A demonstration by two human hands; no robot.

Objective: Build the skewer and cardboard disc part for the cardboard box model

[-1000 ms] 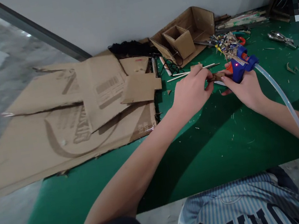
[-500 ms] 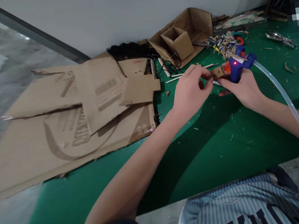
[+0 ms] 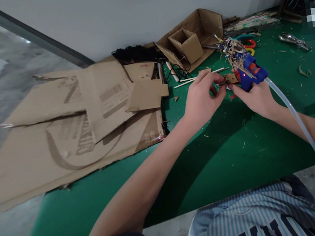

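Note:
My right hand [image 3: 257, 99] is wrapped round a blue hot glue gun [image 3: 259, 73] with an orange part and a small red light. A long clear glue stick [image 3: 293, 107] sticks out of its back and bends down over my forearm. In the fingertips of my left hand [image 3: 203, 97], pinched closed, is a small brown cardboard piece [image 3: 231, 79]. It sits right at the front of the glue gun, by my right thumb. The fingers of my right hand are partly hidden behind the gun.
Flattened cardboard sheets [image 3: 107, 101] cover the left of the green table [image 3: 201, 174]. At the back stand an open cardboard box [image 3: 210, 25], a scrap pile [image 3: 233, 51], scissors with coloured handles [image 3: 250, 44] and thin sticks [image 3: 184, 83]. A shiny metal tool [image 3: 294, 41] lies at right.
The glue gun has turned and dipped slightly in my right hand, showing more of its orange part. The glue stick has swung a little left. My left hand has hardly moved.

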